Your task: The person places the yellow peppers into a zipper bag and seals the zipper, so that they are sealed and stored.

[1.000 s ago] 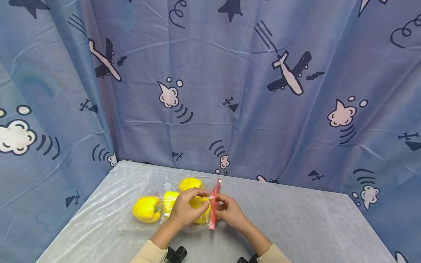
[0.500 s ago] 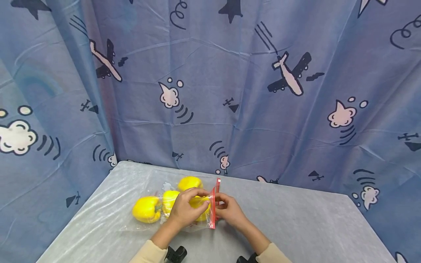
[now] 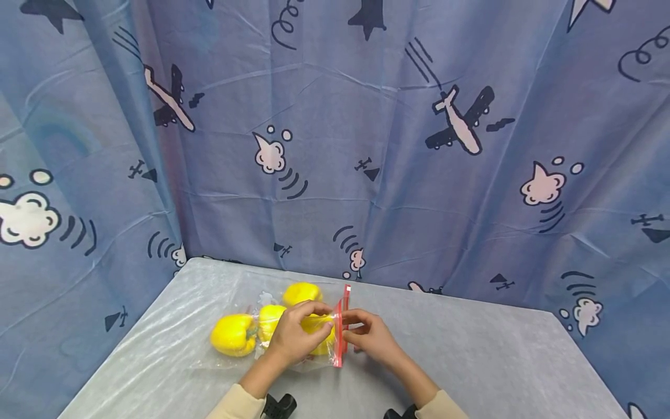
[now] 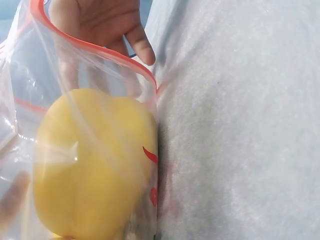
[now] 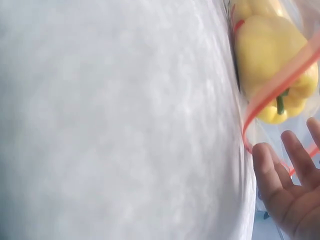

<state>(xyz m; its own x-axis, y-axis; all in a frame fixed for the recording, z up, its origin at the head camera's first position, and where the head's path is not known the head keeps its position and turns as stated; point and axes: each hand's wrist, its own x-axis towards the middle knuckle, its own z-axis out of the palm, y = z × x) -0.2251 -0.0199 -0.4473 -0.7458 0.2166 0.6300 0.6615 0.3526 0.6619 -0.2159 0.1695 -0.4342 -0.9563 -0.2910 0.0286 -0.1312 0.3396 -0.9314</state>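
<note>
A clear zip bag (image 3: 246,294) with a red-edged mouth lies on its side, holding several yellow bell peppers (image 3: 232,335). My left hand (image 3: 297,334) reaches over the bag and pinches its plastic near the mouth. The red edge stands parted in a loop in the left wrist view, with a bell pepper (image 4: 95,160) close inside it. At the mouth is my right hand (image 3: 373,337), its fingers (image 5: 298,152) apart beside the red edge (image 5: 280,82) and its thumb held away. A green stem shows on the bell pepper (image 5: 272,60) nearest that opening.
The bag rests on a table with a pale grey cover (image 3: 471,349). A blue curtain (image 3: 324,145) printed with planes and clouds hangs behind and at both sides. Black straps (image 3: 280,405) sit on the wrists by the cream sleeves (image 3: 238,402).
My right hand has shifted slightly to the right and its fingers look looser at the red edge. The left hand and the peppers hold nearly the same place.
</note>
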